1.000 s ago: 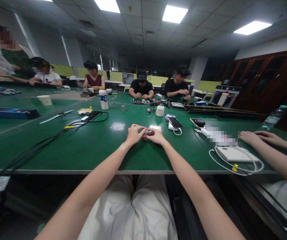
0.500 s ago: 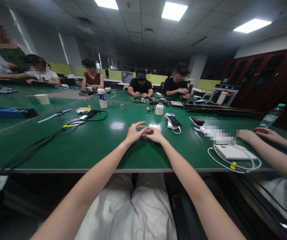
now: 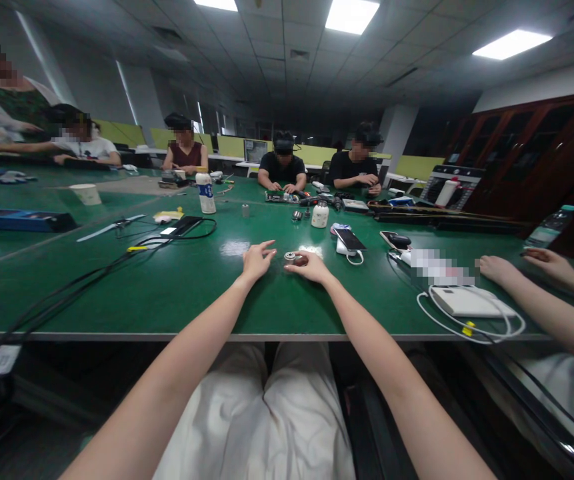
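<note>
Here, the metal part (image 3: 289, 256) sits between my two hands, ring-like top facing up, low at the green table (image 3: 191, 293); whether its base touches the surface I can't quite tell. My right hand (image 3: 309, 267) has it pinched at thumb and fingertips from the right side. My left hand (image 3: 258, 260) is just beside it on the left, fingers spread and holding nothing. Beyond stand a white jar (image 3: 319, 216) and a small cylinder (image 3: 245, 211), with a phone (image 3: 349, 239) off to the right. Black cables (image 3: 101, 273) run along my left, and a bottle (image 3: 205, 193) stands farther back.
</note>
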The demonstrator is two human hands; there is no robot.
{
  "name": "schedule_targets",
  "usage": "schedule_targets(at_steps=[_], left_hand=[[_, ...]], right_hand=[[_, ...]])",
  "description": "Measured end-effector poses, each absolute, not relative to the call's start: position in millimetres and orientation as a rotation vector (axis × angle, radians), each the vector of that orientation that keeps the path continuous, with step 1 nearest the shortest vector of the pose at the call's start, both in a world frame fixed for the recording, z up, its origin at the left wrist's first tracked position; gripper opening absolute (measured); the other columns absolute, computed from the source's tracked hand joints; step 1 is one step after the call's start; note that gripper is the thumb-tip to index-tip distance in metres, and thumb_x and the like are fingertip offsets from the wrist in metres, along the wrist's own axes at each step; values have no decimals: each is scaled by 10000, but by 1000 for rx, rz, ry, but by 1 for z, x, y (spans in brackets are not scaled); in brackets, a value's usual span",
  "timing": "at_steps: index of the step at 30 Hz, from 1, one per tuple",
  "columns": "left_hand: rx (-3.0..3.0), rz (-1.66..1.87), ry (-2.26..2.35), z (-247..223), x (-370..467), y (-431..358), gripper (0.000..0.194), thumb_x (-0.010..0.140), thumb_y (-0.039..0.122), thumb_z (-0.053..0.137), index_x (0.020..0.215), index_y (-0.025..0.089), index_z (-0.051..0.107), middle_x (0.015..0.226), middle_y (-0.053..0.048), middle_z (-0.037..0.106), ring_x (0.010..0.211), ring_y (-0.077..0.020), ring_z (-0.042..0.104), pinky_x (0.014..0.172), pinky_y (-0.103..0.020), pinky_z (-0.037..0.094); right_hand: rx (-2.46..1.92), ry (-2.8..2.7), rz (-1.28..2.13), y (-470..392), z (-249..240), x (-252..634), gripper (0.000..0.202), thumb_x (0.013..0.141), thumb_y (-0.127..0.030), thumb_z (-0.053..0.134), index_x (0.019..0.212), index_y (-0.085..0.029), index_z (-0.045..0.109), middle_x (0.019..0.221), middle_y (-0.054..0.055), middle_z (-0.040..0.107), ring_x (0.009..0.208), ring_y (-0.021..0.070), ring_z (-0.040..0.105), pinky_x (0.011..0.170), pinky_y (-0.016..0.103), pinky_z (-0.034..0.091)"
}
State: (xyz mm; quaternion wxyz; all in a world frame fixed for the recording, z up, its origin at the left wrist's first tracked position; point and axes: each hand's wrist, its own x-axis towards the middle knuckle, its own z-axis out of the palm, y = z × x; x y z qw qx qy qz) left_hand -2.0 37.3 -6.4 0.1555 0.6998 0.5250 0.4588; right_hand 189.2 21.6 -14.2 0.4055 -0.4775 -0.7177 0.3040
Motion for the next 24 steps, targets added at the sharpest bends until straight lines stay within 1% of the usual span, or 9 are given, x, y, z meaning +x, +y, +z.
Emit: schedule_targets(at_steps=[3,7,10,12,14,16,18,24], left_hand=[[2013,1204,1576,-13,-11,42,306,781,208,689,1079,280,696,842,-41,784,1036,-294,670,993,-502,364],[2033,1182,1613,-18,-12,43,360,734,230,731,1087,292,693,883,-52,784,1125,-314,607,1004,-531,315],[2027,1221,1621,-16,-11,41,328,722,264,749,1047,275,711,867,-67,783,1122,-338,601,994,-546,315],[2027,1266,1588,-12,-9,38,267,747,281,732,1013,258,722,854,-69,782,1075,-332,632,987,-530,344],[2036,1328,1516,-6,-5,34,241,794,298,695,1031,253,713,889,-59,779,1044,-296,658,986,-479,387],[2049,1391,1425,-1,2,29,264,834,310,660,1091,254,685,960,-49,769,1039,-252,669,987,-418,421],[2068,1431,1339,3,10,24,285,848,313,650,1127,254,664,1010,-46,756,1038,-226,675,997,-382,433],[2126,1410,1180,6,20,16,279,834,264,668,1112,255,665,973,-29,758,1011,-218,691,1024,-375,426]], right_hand=[[-1210,-1806,768,21,-14,189,527,648,-356,831,1116,-165,682,859,58,735,800,192,695,783,326,553],[-1200,-1805,773,20,-12,188,496,659,-326,825,1108,-170,686,863,58,741,813,192,700,788,322,553],[-1194,-1807,778,19,-12,188,481,663,-312,824,1103,-173,688,855,52,743,799,187,702,780,316,556],[-1192,-1808,780,19,-12,189,483,658,-313,827,1100,-176,689,850,49,742,797,186,703,777,314,556],[-1190,-1809,780,20,-12,189,481,657,-315,828,1097,-179,690,851,48,741,807,187,703,780,313,554],[-1191,-1810,779,20,-12,189,481,658,-311,827,1100,-179,688,851,48,741,812,189,703,785,314,551],[-1194,-1810,781,21,-13,190,488,659,-304,829,1106,-175,683,844,47,741,812,190,703,784,316,548],[-1190,-1818,784,21,-13,189,497,674,-303,821,1125,-160,669,838,56,739,800,193,704,766,308,546]])
